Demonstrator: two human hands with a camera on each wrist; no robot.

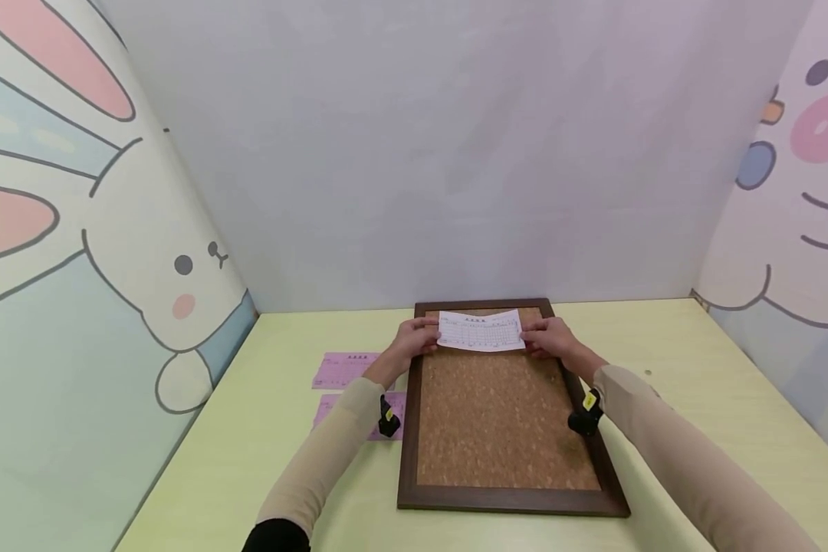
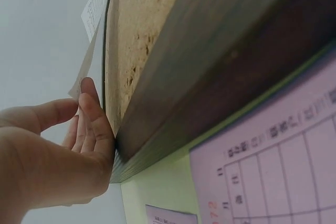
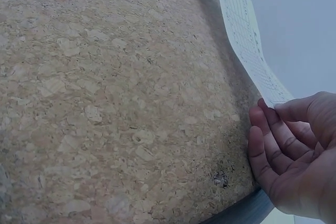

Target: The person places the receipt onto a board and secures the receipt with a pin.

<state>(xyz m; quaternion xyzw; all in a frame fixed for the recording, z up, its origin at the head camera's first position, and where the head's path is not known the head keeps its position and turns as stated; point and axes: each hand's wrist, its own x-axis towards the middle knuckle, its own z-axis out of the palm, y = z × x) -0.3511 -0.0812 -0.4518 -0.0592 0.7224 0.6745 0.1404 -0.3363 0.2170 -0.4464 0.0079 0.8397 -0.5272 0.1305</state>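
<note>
A white printed paper form [image 1: 481,331] with a ruled grid is stretched between both hands above the far end of a framed corkboard [image 1: 504,422]. At its left edge, my left hand [image 1: 415,341] pinches it between thumb and fingertips. My right hand [image 1: 550,338] pinches the opposite edge, and in the right wrist view the thumb presses it against the index finger while the other fingers curl near the cork. The sheet bows slightly, and the right wrist view shows it raised off the cork [image 3: 115,98].
Two pink printed forms lie on the pale yellow table left of the board, an upper one [image 1: 343,369] and a lower one [image 1: 326,406] partly behind the left forearm. The board's dark wooden frame [image 1: 510,500] forms a raised edge. A grey wall [image 1: 455,153] stands behind.
</note>
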